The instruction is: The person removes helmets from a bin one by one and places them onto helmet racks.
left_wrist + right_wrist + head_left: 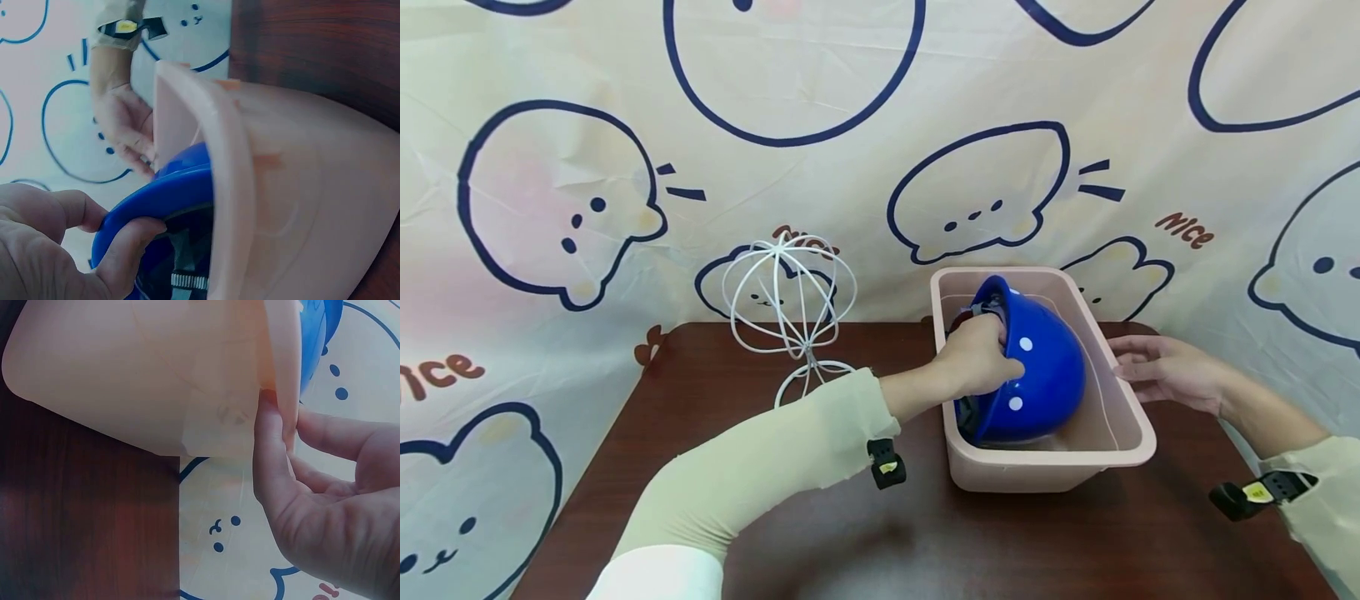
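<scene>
A blue helmet (1047,375) with white dots lies on its side inside a pale pink plastic bin (1120,457). My left hand (977,358) pinches the helmet's brim, thumb on one face and fingers on the other. In the left wrist view, dark straps and a ribbed adjuster (189,281) show inside the helmet (159,194). My right hand (1180,375) holds the bin's right rim. The right wrist view shows fingers (270,444) under the rim's outer lip and the thumb over its edge. Part of the helmet sits below the rim, hidden by the bin wall in the left wrist view.
A white wire stand (805,342) with a round cage top stands left of the bin, its base partly behind my left sleeve. Both stand on a dark brown table (880,533). A cartoon-printed cloth (850,183) hangs right behind the table's back edge.
</scene>
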Motion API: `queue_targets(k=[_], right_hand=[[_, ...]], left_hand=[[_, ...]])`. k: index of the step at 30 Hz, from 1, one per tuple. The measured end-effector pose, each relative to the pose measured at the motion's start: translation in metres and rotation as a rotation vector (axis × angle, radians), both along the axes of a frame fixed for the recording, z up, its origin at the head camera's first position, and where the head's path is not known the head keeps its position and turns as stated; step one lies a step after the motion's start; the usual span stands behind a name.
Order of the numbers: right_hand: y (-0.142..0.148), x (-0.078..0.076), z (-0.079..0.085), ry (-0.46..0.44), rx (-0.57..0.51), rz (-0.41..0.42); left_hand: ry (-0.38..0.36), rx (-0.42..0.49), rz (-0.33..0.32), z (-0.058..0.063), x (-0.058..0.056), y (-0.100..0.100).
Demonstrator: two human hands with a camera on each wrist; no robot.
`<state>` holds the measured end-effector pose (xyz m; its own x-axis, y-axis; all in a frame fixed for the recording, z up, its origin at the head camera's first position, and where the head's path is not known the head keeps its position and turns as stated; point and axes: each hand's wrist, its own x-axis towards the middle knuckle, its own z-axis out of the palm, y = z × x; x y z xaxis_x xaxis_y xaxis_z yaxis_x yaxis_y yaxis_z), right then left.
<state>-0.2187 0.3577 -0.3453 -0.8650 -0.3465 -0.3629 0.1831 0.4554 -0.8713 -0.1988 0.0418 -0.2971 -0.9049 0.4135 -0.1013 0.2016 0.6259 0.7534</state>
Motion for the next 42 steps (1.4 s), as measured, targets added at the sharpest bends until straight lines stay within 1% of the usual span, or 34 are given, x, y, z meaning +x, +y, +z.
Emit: queue_targets(k=[5,10,16,22,28,32,37,39,42], right_hand=[[0.001,0.000,0.000,-0.001,-0.003,-0.002],[0.000,0.000,-0.001,-0.001,-0.001,-0.006],[0.000,0.000,-0.002,0.010,0.011,-0.015],[0.002,0.001,-0.002,0.015,0.012,-0.015],[0.000,0.003,-0.001,0.035,0.024,-0.017],[-0.003,0.004,0.000,0.070,0.050,-0.014],[-0.006,0.006,0.003,0.111,0.109,-0.016],[-0.008,0.007,0.005,0.142,0.143,-0.035],[-0.010,0.008,0.010,0.210,0.190,-0.088]], left_hand=[[-0.015,0.063,0.034,0.006,-0.005,-0.009],[-0.053,0.110,0.085,0.011,-0.009,-0.019],[-0.075,0.197,0.117,0.020,-0.015,-0.032],[-0.104,0.327,0.173,0.029,-0.020,-0.044],[-0.147,0.498,0.175,0.032,-0.023,-0.056],[-0.175,0.604,0.195,0.031,-0.024,-0.062],[-0.182,0.722,0.237,0.030,-0.025,-0.068],[-0.188,0.765,0.261,0.029,-0.026,-0.070],[-0.197,0.821,0.289,0.029,-0.026,-0.073]])
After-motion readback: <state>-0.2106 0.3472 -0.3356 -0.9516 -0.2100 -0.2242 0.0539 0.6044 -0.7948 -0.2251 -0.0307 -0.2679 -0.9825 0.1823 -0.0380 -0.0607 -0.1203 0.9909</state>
